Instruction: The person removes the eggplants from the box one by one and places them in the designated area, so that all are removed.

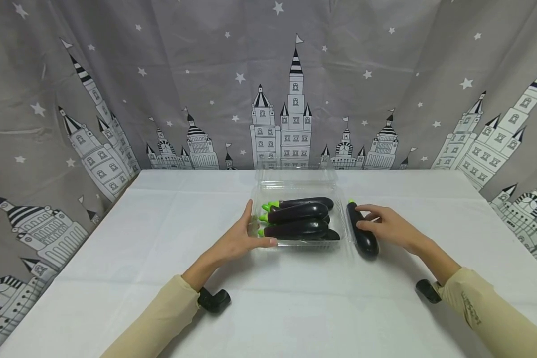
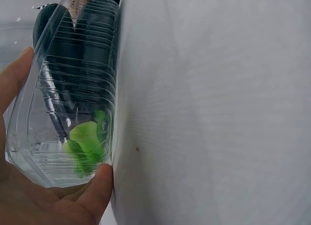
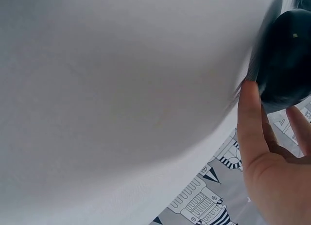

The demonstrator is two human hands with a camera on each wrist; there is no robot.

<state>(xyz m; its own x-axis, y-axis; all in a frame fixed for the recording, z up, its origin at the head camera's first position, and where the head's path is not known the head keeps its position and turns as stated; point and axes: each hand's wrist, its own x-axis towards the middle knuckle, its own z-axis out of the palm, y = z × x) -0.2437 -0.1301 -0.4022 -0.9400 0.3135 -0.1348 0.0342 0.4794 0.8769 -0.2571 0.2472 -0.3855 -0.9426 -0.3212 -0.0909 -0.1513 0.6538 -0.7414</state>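
A clear plastic container (image 1: 337, 199), its lid folded back, holds several dark eggplants (image 1: 295, 229) with green stems pointing left. Spread around the container's front left corner, my left hand (image 1: 241, 237) touches its side and front edge with extended fingers. In the left wrist view, the clear ribbed wall (image 2: 73, 94) lies beside that hand. One loose eggplant (image 1: 366, 243) lies on the cloth just right of the container. My right hand (image 1: 387, 226) holds it from the right, fingers and thumb bent onto it. Part of this eggplant (image 3: 289, 60) is cut off in the right wrist view.
A white cloth (image 1: 295, 298) covers the table. Behind and at the sides hangs a grey curtain (image 1: 183, 64) with castles and stars. Dark wrist devices are strapped under both sleeves (image 1: 161, 313).
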